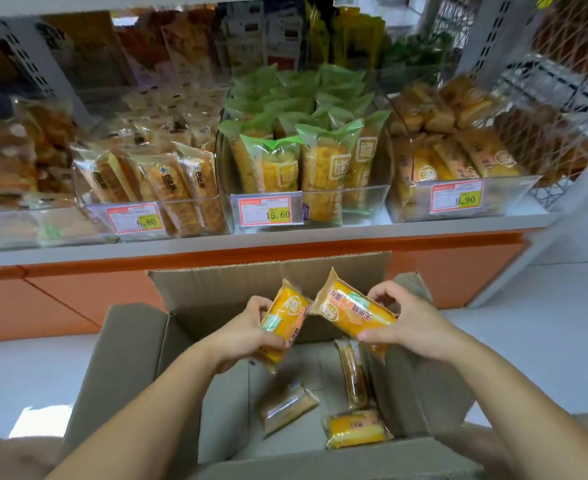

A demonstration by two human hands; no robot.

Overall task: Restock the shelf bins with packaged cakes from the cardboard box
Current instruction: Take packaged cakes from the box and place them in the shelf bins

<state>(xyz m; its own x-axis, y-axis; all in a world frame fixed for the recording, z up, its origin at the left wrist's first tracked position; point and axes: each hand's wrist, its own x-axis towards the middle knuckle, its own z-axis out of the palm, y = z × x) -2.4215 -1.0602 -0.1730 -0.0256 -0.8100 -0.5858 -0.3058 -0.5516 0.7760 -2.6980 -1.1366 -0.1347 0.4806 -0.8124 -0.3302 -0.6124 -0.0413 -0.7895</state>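
Both hands are over the open box (216, 296). The left hand (247, 336) has its fingers wrapped around one cake (283, 320); the right hand (403, 323) pinches a second cake (353, 311), tilted toward ten o'clock. Three more cakes (356, 427) lie in the box at six o'clock. The bins (458, 199) sit on the shelf at twelve.

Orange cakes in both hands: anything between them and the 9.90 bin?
Nothing visible. Left hand and right hand hold the orange cakes above the cardboard box; the 9.90 bin is up and right, open-topped.
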